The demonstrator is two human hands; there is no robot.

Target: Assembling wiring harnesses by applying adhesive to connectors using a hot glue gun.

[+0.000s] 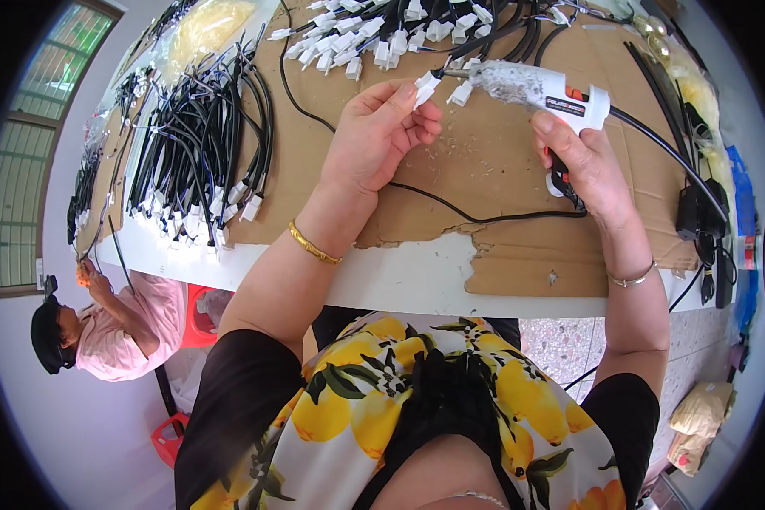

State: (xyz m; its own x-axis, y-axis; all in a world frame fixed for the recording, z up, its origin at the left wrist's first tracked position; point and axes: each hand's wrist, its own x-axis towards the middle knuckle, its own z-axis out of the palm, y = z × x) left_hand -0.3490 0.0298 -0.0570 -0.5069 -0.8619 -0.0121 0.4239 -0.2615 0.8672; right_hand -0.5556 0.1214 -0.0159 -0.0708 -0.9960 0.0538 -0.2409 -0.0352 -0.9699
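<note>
Between the thumb and fingers of my left hand (381, 132) is a white plastic connector (427, 87) on the end of a black cable. My right hand (582, 157) is wrapped round the grip of a white glue gun (574, 102), whose front part is coated in whitish residue. Its metal nozzle (456, 74) points left and sits at the back of the held connector; whether they touch I cannot tell. Another white connector (461, 93) hangs just under the nozzle. Beyond my hands lies a heap of black cables with white connectors (348, 42).
Brown cardboard (518, 263) covers much of the white table (357, 285). A large bundle of black cables (200, 144) lies at left. The glue gun's black cord (680, 161) runs to the right, near black adapters (697, 208). Another person (127, 327) works at far left.
</note>
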